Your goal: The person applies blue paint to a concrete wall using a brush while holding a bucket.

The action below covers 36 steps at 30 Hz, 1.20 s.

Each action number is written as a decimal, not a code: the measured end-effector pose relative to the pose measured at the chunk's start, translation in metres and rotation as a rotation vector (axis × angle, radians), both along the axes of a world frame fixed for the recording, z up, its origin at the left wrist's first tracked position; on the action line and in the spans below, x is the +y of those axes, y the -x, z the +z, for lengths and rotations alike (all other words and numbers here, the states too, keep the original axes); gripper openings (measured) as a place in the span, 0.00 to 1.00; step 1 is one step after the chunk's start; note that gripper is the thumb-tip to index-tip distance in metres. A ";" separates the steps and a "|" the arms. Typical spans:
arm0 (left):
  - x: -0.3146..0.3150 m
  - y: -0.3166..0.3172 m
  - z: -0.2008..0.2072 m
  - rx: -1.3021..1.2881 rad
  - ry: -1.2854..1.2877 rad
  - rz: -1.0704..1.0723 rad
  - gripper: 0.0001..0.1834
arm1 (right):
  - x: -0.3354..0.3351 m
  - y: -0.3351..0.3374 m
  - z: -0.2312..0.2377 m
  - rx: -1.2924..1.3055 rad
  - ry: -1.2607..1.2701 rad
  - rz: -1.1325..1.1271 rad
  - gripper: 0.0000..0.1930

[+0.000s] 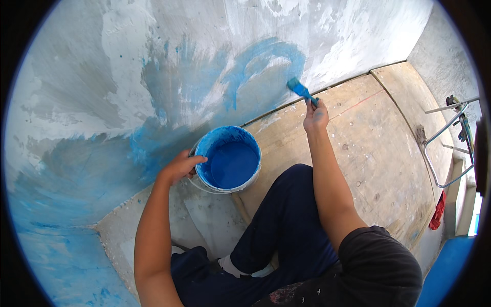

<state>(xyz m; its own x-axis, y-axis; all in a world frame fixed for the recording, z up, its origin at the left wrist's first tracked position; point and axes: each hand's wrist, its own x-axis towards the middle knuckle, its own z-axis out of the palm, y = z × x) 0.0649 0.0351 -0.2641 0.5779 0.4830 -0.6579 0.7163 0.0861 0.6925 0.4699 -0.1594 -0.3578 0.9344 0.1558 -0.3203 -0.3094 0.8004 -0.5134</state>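
My left hand grips the rim of a white bucket, thumb over the edge and fingers on the outside. Deep blue paint lies in it, and blue smears coat its inner wall. In my right hand is a paintbrush with blue-stained bristles, held by its handle. The bristles are at the foot of the wall; whether they touch it I cannot tell. Blue strokes sweep across the grey and white wall, with a curved one just up and left of the brush.
Wooden boards spread to the right along the wall's base. A metal-framed object stands at the far right, near a red cloth. My bent knee is between the bucket and my right arm. A blue-painted wall is at lower left.
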 end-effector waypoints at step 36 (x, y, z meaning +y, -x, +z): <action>0.004 0.008 -0.003 -0.010 -0.024 -0.044 0.28 | 0.008 0.012 -0.011 -0.147 0.683 0.102 0.12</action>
<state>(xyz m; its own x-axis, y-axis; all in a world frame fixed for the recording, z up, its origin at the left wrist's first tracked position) 0.0570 0.0386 -0.2669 0.6055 0.4727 -0.6403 0.7118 0.0383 0.7014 0.4582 -0.1515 -0.3686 0.9670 0.0540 -0.2489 -0.2543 0.2554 -0.9328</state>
